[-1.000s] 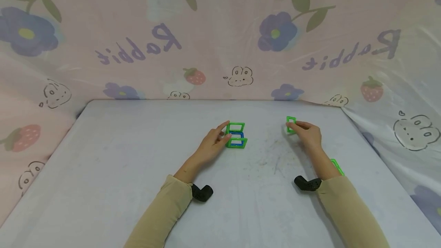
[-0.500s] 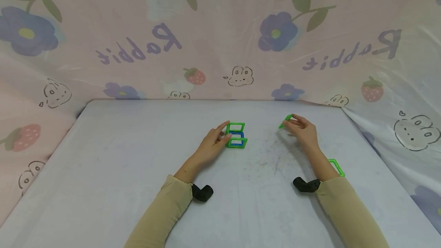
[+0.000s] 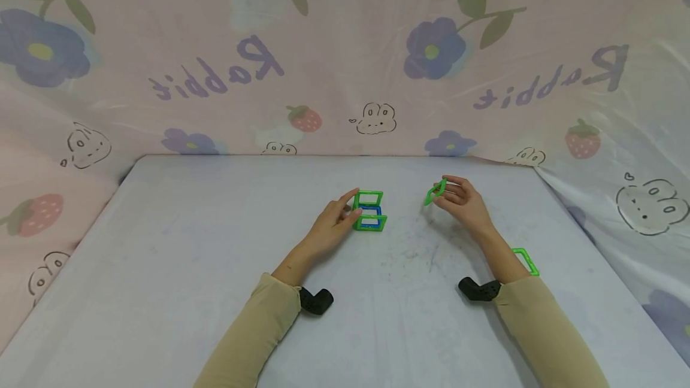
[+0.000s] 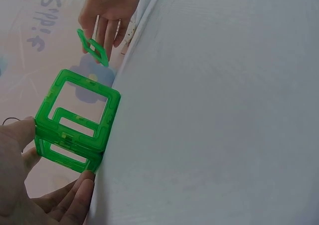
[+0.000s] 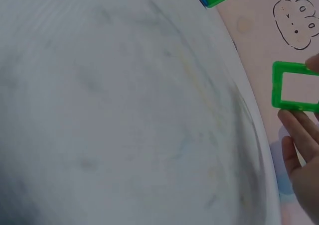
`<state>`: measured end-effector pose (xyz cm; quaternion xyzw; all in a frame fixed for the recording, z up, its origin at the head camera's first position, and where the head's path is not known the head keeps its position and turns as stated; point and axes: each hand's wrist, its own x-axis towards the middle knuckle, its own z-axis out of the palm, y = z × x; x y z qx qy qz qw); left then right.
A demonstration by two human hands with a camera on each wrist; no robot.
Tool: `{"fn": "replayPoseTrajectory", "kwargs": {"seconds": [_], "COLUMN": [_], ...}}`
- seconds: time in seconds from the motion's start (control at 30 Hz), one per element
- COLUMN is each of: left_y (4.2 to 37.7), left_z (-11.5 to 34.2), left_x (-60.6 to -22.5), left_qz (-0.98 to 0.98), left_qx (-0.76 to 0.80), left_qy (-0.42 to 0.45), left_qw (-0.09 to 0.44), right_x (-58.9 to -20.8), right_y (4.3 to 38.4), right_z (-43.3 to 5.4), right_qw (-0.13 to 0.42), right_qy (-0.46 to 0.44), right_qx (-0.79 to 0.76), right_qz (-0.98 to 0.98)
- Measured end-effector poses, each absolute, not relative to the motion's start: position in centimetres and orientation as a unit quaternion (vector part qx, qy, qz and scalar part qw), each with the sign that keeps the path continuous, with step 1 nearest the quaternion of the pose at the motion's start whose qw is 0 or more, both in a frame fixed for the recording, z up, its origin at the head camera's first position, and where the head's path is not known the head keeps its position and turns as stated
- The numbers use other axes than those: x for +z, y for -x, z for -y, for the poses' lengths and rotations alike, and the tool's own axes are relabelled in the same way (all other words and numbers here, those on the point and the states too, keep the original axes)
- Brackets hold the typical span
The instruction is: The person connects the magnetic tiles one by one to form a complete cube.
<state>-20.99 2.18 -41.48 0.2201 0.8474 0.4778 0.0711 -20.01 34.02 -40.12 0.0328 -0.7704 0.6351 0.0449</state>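
Observation:
My left hand (image 3: 329, 223) holds the left side of a small open structure of magnetic tiles (image 3: 372, 217) on the table. Green frame tiles stand up around a blue frame tile (image 3: 380, 213) lying at the bottom. In the left wrist view, thumb and fingers span the green wall (image 4: 70, 140). To the right, my right hand (image 3: 468, 205) pinches a loose green rectangular magnetic tile (image 3: 429, 199), tilted and raised off the table, apart from the structure. The right wrist view shows that tile (image 5: 277, 85) between thumb and fingers.
Another green magnetic tile (image 3: 530, 263) lies on the table, partly hidden by my right forearm. The white table (image 3: 188, 244) ends at a printed curtain (image 3: 345, 64) behind. Black devices sit on the left wrist (image 3: 317, 302) and right wrist (image 3: 478, 289).
My right hand has moved left toward the structure, turning the green tile from facing the camera to a slant. The left hand and structure have stayed in place.

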Motion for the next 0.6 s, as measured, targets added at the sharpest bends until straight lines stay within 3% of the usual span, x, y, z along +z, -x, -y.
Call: {"fn": "replayPoseTrajectory", "kwargs": {"seconds": [0.6], "left_y": [21.0], "left_z": [-2.1], "left_x": [-41.5], "left_qz": [-0.844], "left_qx": [0.482], "left_qy": [-0.226], "left_qw": [0.069], "right_x": [-40.3], "right_y": [20.3], "right_z": [-32.9], "right_qw": [-0.003], "right_qy": [-0.133], "right_qx": [0.621], "right_qz": [0.772]}}
